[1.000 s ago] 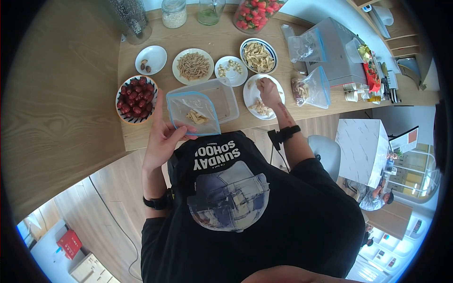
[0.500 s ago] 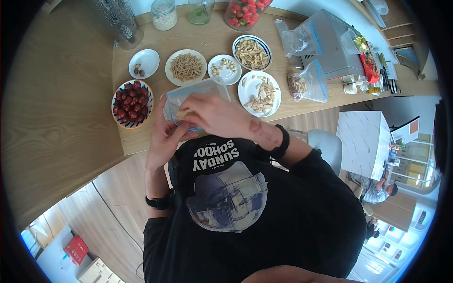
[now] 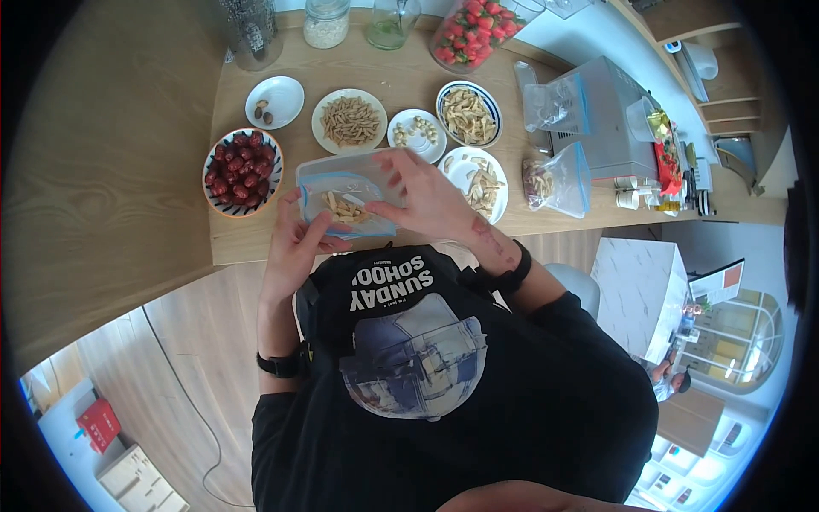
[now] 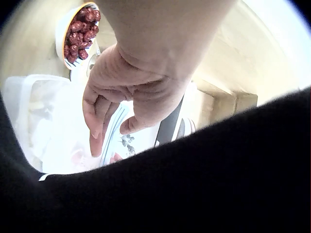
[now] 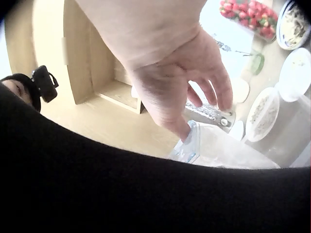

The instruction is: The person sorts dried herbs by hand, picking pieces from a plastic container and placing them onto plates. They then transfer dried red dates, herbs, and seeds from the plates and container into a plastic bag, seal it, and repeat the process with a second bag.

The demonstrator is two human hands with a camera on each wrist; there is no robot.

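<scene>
- Head view: the left hand [image 3: 294, 246] pinches the near left side of a clear bag [image 3: 341, 183] between thumb and fingers.
- The bag has blue edges, lies partly over a plastic tub [image 3: 345, 164] just in front of the person's black shirt [image 3: 409, 358], and has pale dried slices [image 3: 344, 209] in it.
- The right hand [image 3: 422, 200] is over the bag's right side, fingers spread and thumb well away from them; whether the thumb touches the slices is hard to tell.
- A white plate [image 3: 501, 194] with more pale pieces is just to the right of the right hand, and a bowl [image 3: 211, 175] of red dates is left of the tub.
- Left wrist view: the bag's blue edge runs between the thumb and fingers of the left hand; the lower part is hidden by black cloth [image 4: 194, 194].
- The tub and the bowl show on the left.
- Right wrist view: the thumb of the right hand meets the bag's blue edge, while the other fingers reach out apart from it, without a grip.
- Strawberries [image 5: 250, 17] show at the top.
</scene>
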